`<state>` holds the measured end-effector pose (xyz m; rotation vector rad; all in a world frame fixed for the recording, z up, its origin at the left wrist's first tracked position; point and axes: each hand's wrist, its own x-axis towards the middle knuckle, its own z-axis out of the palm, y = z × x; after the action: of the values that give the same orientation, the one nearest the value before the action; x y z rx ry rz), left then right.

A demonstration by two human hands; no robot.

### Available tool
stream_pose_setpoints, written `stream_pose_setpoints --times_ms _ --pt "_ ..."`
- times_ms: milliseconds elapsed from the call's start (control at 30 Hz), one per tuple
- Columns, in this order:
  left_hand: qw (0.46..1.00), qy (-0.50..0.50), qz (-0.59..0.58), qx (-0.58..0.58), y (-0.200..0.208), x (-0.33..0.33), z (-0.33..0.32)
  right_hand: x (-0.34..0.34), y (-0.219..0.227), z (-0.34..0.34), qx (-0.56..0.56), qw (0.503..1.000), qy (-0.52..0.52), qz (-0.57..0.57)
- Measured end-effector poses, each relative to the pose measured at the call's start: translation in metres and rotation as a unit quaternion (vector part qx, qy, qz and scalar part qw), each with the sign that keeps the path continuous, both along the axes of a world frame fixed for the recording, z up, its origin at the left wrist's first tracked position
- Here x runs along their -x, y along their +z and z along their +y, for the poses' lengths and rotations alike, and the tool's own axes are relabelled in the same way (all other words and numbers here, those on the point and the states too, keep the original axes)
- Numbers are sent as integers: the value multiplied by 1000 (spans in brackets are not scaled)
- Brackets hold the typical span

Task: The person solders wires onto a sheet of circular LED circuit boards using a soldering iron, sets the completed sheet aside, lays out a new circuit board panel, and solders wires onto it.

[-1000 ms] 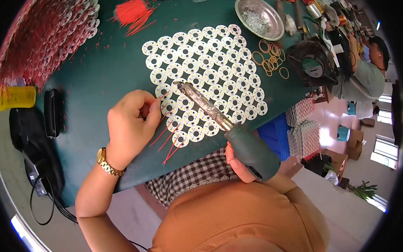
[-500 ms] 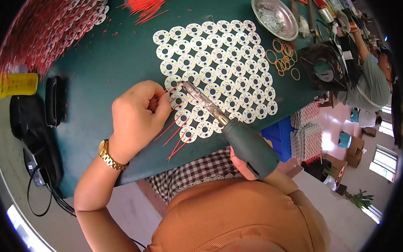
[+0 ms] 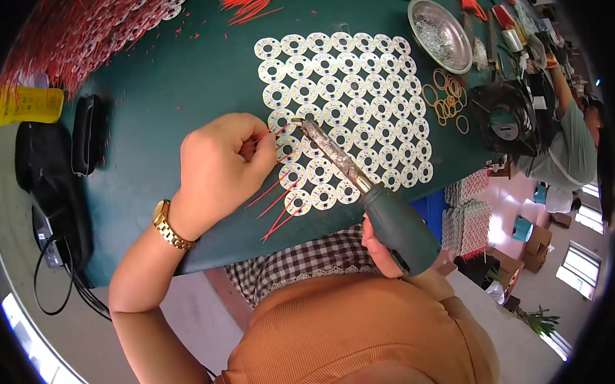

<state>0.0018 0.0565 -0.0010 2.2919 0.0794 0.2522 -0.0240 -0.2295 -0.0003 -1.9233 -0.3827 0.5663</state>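
My left hand (image 3: 227, 171), with a gold watch (image 3: 166, 225) on its wrist, is closed around several thin red wires. The wire ends poke out by the left edge of a sheet of round white LED boards (image 3: 387, 155) with centre holes. Held by its dark green handle (image 3: 404, 230), a large soldering iron (image 3: 338, 156) is in my right hand (image 3: 383, 250), whose fingers are partly hidden behind it. The iron's tip is close to the left fingertips, over a board in the leftmost column. Loose red wires (image 3: 279, 217) lie across the lower left boards.
Wired boards (image 3: 105, 36) are heaped at the far left, beside a yellow container (image 3: 30, 105) and a black case (image 3: 87, 135). A metal bowl (image 3: 441, 35), rubber bands (image 3: 446, 96) and a black fan (image 3: 503, 121) are at the right. Another person's sleeve (image 3: 569, 145) shows beyond.
The whole table has shifted rightward in view. Relative to the boards, both hands and the iron have hardly moved; the tip remains by the left fingertips.
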Motion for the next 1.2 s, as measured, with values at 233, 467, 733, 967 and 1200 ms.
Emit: stream_pose_setpoints --times_ms 233,467,733,967,1200 --pt "1000 -9 -22 10 -4 0 2 -3 16 9 9 1000 23 -6" --pt "999 -16 -33 -30 -4 -2 3 3 -5 -14 8 998 53 -37" --pt "999 -18 -22 -29 -1 1 4 3 -10 -4 -129 978 -63 149" --pt "999 12 -31 4 -1 0 4 16 -19 -15 -103 992 -33 57" --pt "998 26 -15 -60 0 2 4 11 -10 -11 -126 991 6 33"
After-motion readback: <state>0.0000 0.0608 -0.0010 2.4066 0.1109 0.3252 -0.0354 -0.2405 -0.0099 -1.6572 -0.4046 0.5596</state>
